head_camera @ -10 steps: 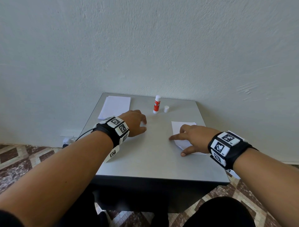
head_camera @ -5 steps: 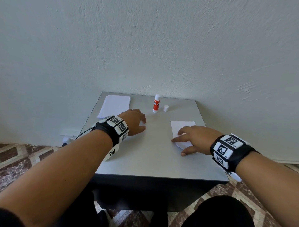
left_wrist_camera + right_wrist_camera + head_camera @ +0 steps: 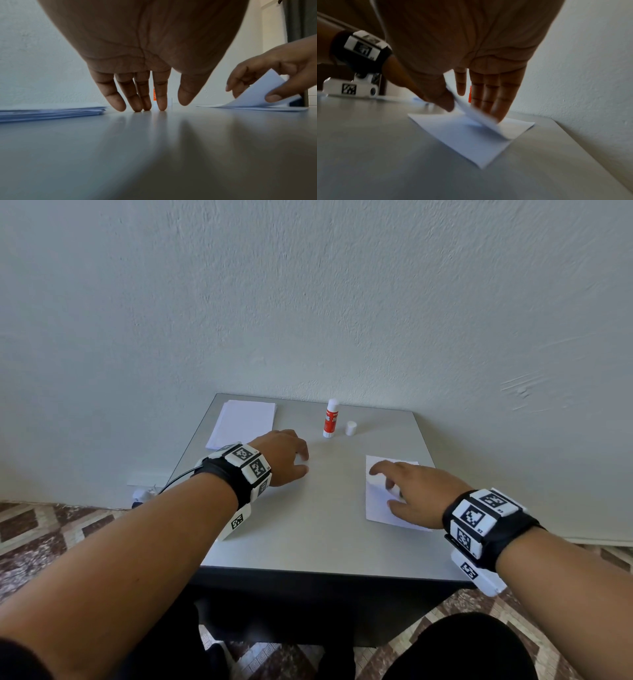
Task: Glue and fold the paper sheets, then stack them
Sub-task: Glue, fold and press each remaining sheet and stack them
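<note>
A white paper sheet (image 3: 376, 510) lies on the right half of the grey table (image 3: 318, 535). My right hand (image 3: 382, 487) is over it. In the right wrist view my right hand (image 3: 471, 113) pinches a raised flap of the sheet (image 3: 462, 136) between thumb and fingers, lifted off the lower layer. My left hand (image 3: 303, 463) rests near the table's middle, and its straight fingertips (image 3: 162, 106) touch the bare surface and hold nothing. A stack of plain sheets (image 3: 243, 422) lies at the back left. A red and white glue stick (image 3: 331, 419) stands uncapped at the back, its white cap (image 3: 351, 428) beside it.
The table stands against a pale wall (image 3: 342, 302). Its right edge is close to the sheet and its front edge runs just under my forearms. Patterned floor tiles (image 3: 51, 529) show on both sides. The paper stack (image 3: 51, 112) lies just left of my left fingers.
My right hand stopped pressing the sheet flat, drew back a little and lifted one flap of it. The left hand has stayed in place.
</note>
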